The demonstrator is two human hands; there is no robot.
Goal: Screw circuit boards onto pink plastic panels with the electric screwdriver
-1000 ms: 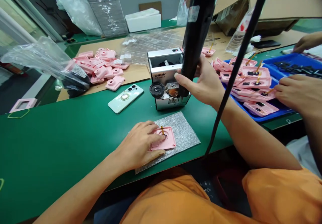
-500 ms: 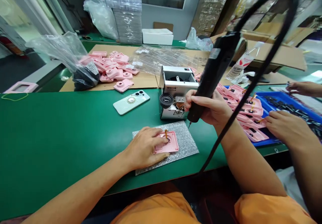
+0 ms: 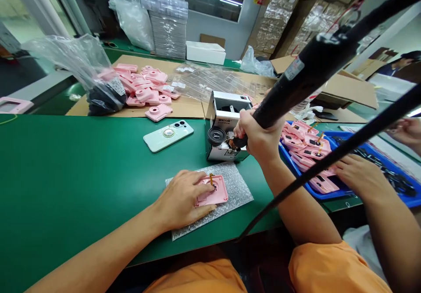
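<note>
My left hand (image 3: 186,201) grips a pink plastic camera shell (image 3: 219,188) by its left side, thumb along the near edge and fingers over the top. A small orange flex cable (image 3: 211,179) stands up from the shell, which lies on a sheet of bubble wrap (image 3: 241,192). My right hand (image 3: 261,137) is wrapped round a black electric screwdriver (image 3: 289,87), tilted with its lower end at the front of a silver screw feeder (image 3: 226,122). The screwdriver's bit is hidden at the feeder's mouth. A thick black cable (image 3: 296,183) crosses in front of my right forearm.
A pale green phone (image 3: 168,136) lies left of the feeder. Pink shells (image 3: 154,84) are heaped on cardboard behind it. At right, a blue tray (image 3: 345,141) holds more pink shells and black parts, with a co-worker's hand (image 3: 358,174) reaching in.
My right hand has moved the screwdriver left and away from me, from above the bubble wrap's right side to the feeder's front. My left hand keeps its hold on the shell.
</note>
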